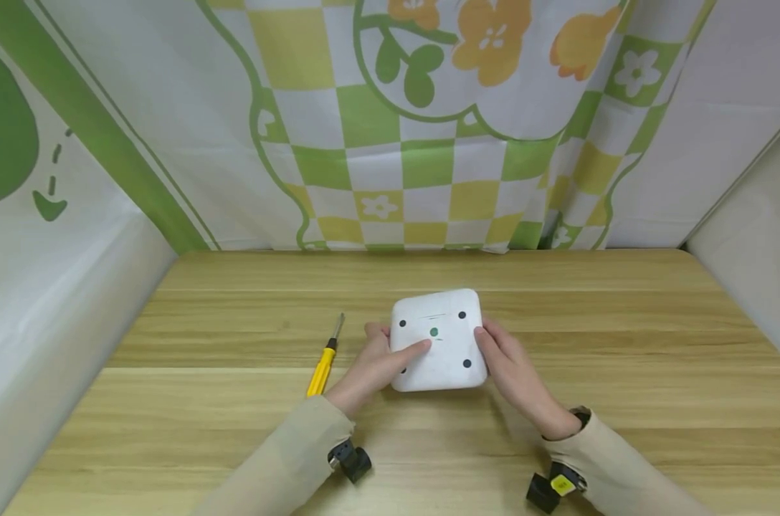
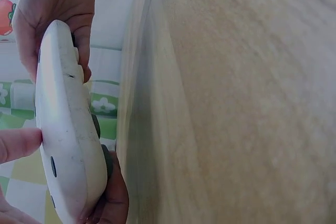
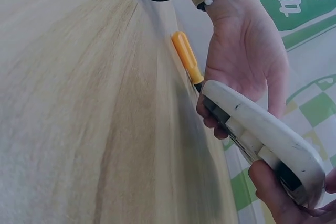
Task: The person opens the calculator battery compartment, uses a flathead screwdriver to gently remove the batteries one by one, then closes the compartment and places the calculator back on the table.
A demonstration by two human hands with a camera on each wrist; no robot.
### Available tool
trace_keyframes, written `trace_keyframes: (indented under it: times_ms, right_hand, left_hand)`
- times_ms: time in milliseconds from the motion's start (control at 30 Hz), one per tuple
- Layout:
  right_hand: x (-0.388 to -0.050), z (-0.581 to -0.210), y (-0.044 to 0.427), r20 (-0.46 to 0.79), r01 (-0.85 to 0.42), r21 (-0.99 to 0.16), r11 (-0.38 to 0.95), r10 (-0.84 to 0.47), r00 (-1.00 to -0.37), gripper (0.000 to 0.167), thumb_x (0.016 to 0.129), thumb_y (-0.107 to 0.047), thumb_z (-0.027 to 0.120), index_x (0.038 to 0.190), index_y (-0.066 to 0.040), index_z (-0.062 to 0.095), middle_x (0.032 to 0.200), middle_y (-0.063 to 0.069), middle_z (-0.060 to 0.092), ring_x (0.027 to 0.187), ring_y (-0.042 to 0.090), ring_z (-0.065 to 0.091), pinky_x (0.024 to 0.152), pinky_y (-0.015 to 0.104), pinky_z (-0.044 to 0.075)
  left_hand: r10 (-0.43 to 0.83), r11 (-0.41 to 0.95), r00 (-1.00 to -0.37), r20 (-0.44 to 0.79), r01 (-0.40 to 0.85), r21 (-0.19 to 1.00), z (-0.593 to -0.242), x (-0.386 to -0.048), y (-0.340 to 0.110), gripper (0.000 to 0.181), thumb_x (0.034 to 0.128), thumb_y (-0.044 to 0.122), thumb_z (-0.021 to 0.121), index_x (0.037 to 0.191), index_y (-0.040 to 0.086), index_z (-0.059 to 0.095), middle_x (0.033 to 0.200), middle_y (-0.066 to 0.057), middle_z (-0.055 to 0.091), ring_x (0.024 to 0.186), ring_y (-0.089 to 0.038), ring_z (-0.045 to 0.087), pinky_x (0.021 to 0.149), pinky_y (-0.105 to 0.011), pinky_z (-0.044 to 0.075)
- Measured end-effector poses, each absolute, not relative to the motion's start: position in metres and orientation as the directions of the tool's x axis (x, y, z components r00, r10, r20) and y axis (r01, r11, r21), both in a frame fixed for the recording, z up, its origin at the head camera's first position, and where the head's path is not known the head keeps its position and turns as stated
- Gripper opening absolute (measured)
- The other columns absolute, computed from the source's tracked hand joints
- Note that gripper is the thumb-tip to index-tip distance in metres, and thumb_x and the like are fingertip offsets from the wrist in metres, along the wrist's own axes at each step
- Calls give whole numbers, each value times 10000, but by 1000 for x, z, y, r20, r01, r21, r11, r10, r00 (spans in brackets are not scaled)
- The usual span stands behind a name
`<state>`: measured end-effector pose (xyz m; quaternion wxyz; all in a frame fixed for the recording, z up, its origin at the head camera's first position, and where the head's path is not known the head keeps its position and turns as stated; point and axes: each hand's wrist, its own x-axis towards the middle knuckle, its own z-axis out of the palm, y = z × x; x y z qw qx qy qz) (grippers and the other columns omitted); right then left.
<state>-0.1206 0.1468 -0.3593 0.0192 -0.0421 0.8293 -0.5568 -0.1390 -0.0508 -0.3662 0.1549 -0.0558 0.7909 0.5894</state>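
Between my two hands is a white device [image 1: 441,369] shaped like a rounded square, its flat back turned up toward the head camera. Dark round feet sit near its corners and a green dot [image 1: 434,332] marks the middle. My left hand [image 1: 377,362] grips the left side, with the thumb laid across the back. At the right edge my right hand [image 1: 515,369] holds it between thumb and fingers. Dark and white keys [image 3: 287,176] stick out of its downward face in the right wrist view; most of that face is hidden. The device is tilted above the table.
A screwdriver [image 1: 322,370] with a yellow handle lies on the wooden table [image 1: 235,444], just left of my left hand. Behind the table hangs a green and yellow checked curtain [image 1: 429,165]. White cloth walls [image 1: 61,287] stand at both sides.
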Motion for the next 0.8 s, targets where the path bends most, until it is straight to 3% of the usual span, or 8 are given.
trace_keyframes:
  times_ms: [233, 500, 600, 733, 800]
  right_hand:
    - [-120, -359, 150, 13, -48, -901, 431, -83, -996, 387, 1039, -167, 351, 1308, 59, 513, 1000, 190, 636, 846, 172, 581, 709, 251, 491]
    - [-122, -360, 152, 9, -43, -870, 491, -72, -997, 396, 1038, -178, 358, 1313, 54, 522, 1130, 187, 631, 1015, 220, 564, 892, 341, 461]
    - [-123, -362, 153, -16, -21, -875, 483, -71, -997, 373, 1036, -181, 369, 1277, 40, 550, 1019, 184, 639, 834, 213, 609, 728, 342, 529]
    - [-123, -362, 155, -53, 11, -890, 456, -79, -995, 348, 1034, -183, 386, 1249, 31, 557, 874, 172, 608, 576, 191, 549, 497, 342, 511]
    - [-123, -363, 156, -64, 18, -886, 464, -83, -994, 351, 1031, -191, 405, 1260, 34, 548, 863, 156, 611, 567, 176, 541, 492, 330, 506]
  left_hand:
    - [106, 332, -945, -308, -259, 907, -366, -138, -53, 696, 845, 369, 714, 1257, 1, 291, 1197, -193, 491, 1058, -274, 507, 885, -395, 449]
    - [95, 357, -950, -296, -245, 901, -368, -139, -53, 654, 842, 319, 726, 1231, -1, 309, 1174, -214, 519, 1043, -281, 522, 882, -399, 459]
    - [90, 374, -953, -289, -236, 897, -367, -139, -53, 646, 837, 310, 731, 1219, 0, 313, 1156, -216, 526, 1020, -278, 526, 859, -390, 464]
    - [88, 413, -956, -278, -219, 884, -367, -139, -53, 651, 831, 309, 738, 1222, -1, 320, 1135, -214, 545, 977, -269, 534, 813, -366, 468]
    - [91, 430, -959, -269, -206, 879, -366, -139, -54, 659, 828, 304, 742, 1230, -5, 321, 1123, -213, 562, 952, -261, 548, 791, -354, 474]
